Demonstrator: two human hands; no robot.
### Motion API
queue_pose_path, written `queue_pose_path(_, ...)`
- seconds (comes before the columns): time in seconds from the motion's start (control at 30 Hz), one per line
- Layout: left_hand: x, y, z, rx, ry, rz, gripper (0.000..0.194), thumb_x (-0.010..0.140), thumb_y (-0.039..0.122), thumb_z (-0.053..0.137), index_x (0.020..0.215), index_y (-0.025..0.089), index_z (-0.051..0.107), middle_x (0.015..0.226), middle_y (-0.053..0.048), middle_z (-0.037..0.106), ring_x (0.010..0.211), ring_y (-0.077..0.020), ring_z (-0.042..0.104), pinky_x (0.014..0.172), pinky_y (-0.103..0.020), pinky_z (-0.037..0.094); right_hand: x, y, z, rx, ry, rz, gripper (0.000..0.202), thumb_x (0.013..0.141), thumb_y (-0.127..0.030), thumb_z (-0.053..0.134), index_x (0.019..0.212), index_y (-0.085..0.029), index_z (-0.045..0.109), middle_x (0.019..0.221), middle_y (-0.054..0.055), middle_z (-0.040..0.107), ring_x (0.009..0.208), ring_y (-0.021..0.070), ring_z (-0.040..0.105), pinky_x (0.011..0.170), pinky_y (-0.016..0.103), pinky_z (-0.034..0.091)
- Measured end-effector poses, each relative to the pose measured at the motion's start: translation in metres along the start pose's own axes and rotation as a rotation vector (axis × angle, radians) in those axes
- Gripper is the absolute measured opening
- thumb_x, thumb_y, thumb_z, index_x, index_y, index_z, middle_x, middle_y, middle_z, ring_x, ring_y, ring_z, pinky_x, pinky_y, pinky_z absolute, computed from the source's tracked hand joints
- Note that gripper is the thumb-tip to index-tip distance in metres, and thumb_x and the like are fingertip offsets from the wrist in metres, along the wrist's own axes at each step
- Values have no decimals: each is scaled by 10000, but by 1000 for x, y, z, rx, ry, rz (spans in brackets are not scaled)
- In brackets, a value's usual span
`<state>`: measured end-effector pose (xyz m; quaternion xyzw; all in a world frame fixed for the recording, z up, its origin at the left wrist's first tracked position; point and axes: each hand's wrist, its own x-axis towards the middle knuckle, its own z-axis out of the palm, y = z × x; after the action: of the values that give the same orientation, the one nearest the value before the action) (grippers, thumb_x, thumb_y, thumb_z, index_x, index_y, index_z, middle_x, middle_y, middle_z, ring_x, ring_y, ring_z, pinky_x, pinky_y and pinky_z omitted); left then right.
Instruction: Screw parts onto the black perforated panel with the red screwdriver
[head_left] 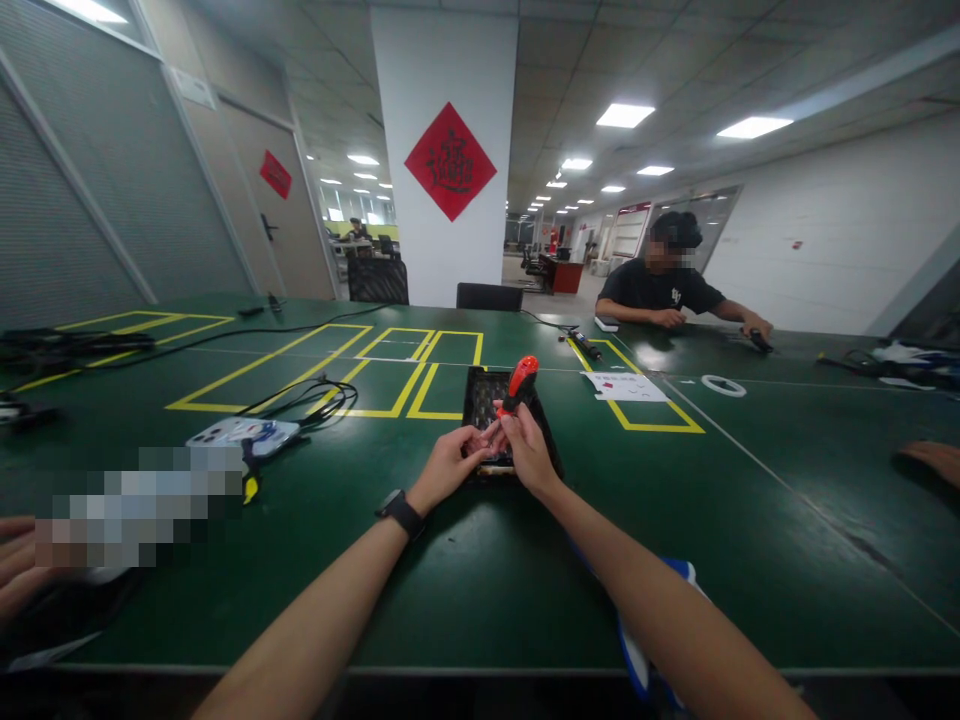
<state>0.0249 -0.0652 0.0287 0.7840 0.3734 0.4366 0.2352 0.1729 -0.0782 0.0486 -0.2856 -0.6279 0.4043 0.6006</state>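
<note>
A screwdriver (523, 380) with a red and black handle points upward, tilted slightly, between my two hands. My right hand (531, 447) is closed around its lower part, near where the handle meets the shaft. Fingers pinched together, my left hand (452, 462) meets the right one just below the handle; what it grips is hidden. Both hands are over a black open tray (555, 450) with a lattice-like floor. Small items lie in the tray's near end, too covered by my fingers to name.
Left of my hands lie a phone (244, 433) and a loop of black cable (322, 395). A paper sheet (626, 387), a black tool (585, 345) and a white ring (724, 386) are to the right. Another person (660, 285) sits across the green table (465, 600).
</note>
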Motion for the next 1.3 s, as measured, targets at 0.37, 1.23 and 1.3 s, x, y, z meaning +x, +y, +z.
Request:
queue_pose_path(0.37,0,-1,-2,-26,-31,36,207,817,324,488,867,146,581,788,-23,607,709,-122,536,669,-233,412,3,3,-2,3,19,21,334,876,-371,369,1147,-194,448,751,9,596,523,78,532,513,211,404)
queue_pose_path(1.23,3,-1,-4,-28,-13,-18,172,788,307,532,764,145,585,727,-5,591,673,-117,507,640,-224,392,2,-4,2,2,11,53,352,873,-361,383,1178,-189,429,777,16,606,570,100,555,561,236,433)
queue_pose_path(1.3,3,-2,-5,-34,-34,8,185,815,299,495,790,149,601,775,-23,618,724,-130,534,688,-240,400,3,-4,2,16,12,55,349,875,-357,381,1180,-192,424,774,15,603,562,99,552,547,233,433)
